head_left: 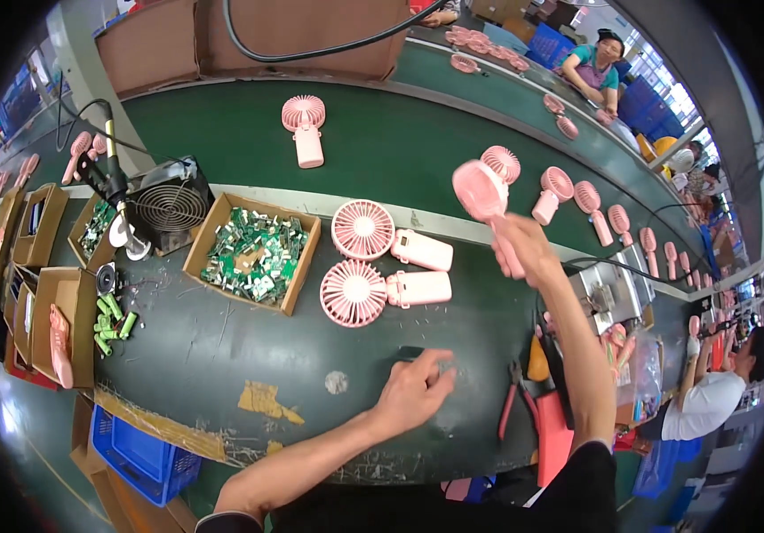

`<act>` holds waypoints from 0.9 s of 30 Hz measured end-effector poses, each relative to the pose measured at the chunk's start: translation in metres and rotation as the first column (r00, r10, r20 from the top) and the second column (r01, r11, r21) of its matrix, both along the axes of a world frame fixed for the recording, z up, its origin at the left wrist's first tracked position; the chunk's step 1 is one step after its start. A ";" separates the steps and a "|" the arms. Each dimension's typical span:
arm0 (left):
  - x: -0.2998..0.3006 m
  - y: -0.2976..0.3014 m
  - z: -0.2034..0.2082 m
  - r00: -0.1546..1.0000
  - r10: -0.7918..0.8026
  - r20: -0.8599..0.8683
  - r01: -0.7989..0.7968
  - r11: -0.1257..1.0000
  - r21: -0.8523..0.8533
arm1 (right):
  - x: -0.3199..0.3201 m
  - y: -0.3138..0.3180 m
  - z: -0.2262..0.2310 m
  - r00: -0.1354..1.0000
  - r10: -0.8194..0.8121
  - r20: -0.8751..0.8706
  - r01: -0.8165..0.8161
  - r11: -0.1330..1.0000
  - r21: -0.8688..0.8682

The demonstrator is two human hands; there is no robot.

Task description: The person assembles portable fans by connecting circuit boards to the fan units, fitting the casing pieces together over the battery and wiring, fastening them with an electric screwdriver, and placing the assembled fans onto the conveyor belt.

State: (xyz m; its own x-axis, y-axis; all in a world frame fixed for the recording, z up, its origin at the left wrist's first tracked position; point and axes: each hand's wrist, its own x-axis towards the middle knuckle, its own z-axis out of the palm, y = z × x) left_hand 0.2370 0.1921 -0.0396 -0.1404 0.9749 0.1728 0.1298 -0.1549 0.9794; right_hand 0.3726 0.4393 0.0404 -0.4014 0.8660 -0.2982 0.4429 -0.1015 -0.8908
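My right hand (529,249) is raised at the right, its fingers wrapped round the handle of a pink handheld fan (480,189). The fan's round head points up and away, slightly blurred, in front of the conveyor belt. My left hand (413,391) is low over the bench, thumb and index finger apart and the other fingers curled, with nothing seen in it. Just beyond its fingers lies a small dark piece (410,353). Farther off, two pink fans (362,229) (353,293) lie side by side on the bench, their handles toward the right.
A cardboard tray (291,282) of green circuit boards sits left of the fans. Green battery cells (107,324) and a black blower (169,206) are farther left. Pliers (513,400) and an orange-handled tool (537,360) lie right. Fans line the green belt (204,133); co-workers sit beyond.
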 end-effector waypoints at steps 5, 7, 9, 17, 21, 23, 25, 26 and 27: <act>0.001 -0.005 0.005 0.977 -0.101 0.187 0.131 0.979 -0.156 | 0.041 -0.144 -0.005 0.985 -0.168 -0.025 0.170 0.973 0.155; 0.006 -0.006 0.005 0.837 -0.157 0.524 0.255 0.959 -0.120 | 0.030 -0.191 -0.015 0.988 -0.156 0.006 0.144 0.924 0.355; 0.009 -0.018 0.020 0.740 -0.192 0.644 0.351 0.928 -0.127 | 0.016 -0.225 -0.025 0.992 -0.113 0.048 0.062 0.800 0.597; -0.033 -0.092 0.019 0.438 0.163 0.884 0.252 0.922 -0.294 | -0.033 -0.289 -0.034 0.985 0.162 0.063 -0.171 0.844 0.508; -0.041 -0.104 0.020 0.430 0.243 0.869 0.169 0.925 -0.342 | -0.034 -0.292 -0.038 0.980 0.191 -0.062 -0.141 0.874 0.465; -0.043 -0.108 0.019 0.439 0.236 0.867 0.177 0.923 -0.341 | -0.031 -0.289 -0.041 0.974 0.225 -0.040 -0.174 0.842 0.511; -0.047 -0.110 0.018 0.445 0.220 0.868 0.196 0.922 -0.334 | -0.030 -0.286 -0.041 0.963 0.269 -0.034 -0.198 0.783 0.590; -0.049 -0.112 0.016 0.440 0.205 0.874 0.201 0.926 -0.319 | -0.032 -0.283 -0.041 0.963 0.269 -0.030 -0.201 0.783 0.589; -0.050 -0.113 0.014 0.435 0.190 0.880 0.205 0.931 -0.303 | -0.035 -0.278 -0.041 0.943 0.334 0.020 -0.254 0.675 0.693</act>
State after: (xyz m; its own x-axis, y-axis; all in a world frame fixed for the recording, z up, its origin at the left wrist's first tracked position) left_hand 0.1875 0.0790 -0.0257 -0.0126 0.9347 -0.3553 -0.8338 0.1863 0.5197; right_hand 0.3376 0.1611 -0.0006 -0.6628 0.6470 0.3770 0.2493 0.6655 -0.7035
